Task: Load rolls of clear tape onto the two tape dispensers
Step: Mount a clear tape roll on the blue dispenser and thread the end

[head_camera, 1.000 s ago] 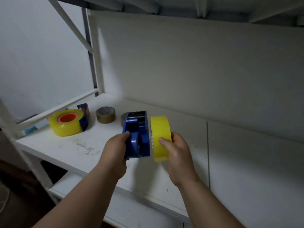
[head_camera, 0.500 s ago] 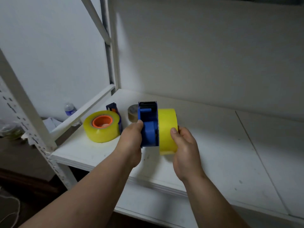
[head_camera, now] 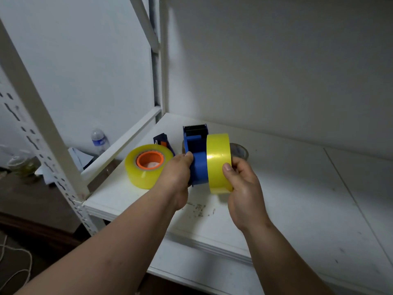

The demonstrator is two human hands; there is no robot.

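Two bare hands up over a white shelf board [head_camera: 297,199], mid-frame. Left hand [head_camera: 176,177] wrapped around the blue plastic tape dispenser [head_camera: 196,158], fingers closed on its body, serrated black cutter end pointing up toward 12 o'clock. Right hand [head_camera: 242,188] clamped on a yellowish clear tape roll [head_camera: 219,162], thumb pressed on the outer face, other fingers hidden behind it. Roll held on edge, pushed right up against the dispenser's 3 o'clock side, touching it; can't tell whether the core is actually seated on the hub, since the roll hides that part. Both held in the air above the shelf, not resting on it. Off at 9 o'clock from the dispenser, a second fat yellowish tape roll with an orange core [head_camera: 148,165] lying flat on the board, with a second blue dispenser [head_camera: 162,141] tucked just behind it at 12 o'clock, mostly hidden. Peeking out at 3 o'clock from behind the held roll, a brownish tape roll [head_camera: 240,151] lying on the shelf. White metal rack upright [head_camera: 38,124] with slotted holes running diagonally at 9 o'clock, and a plastic water bottle [head_camera: 98,140] with a blue label low beyond it. Dark specks on the board right under the hands.
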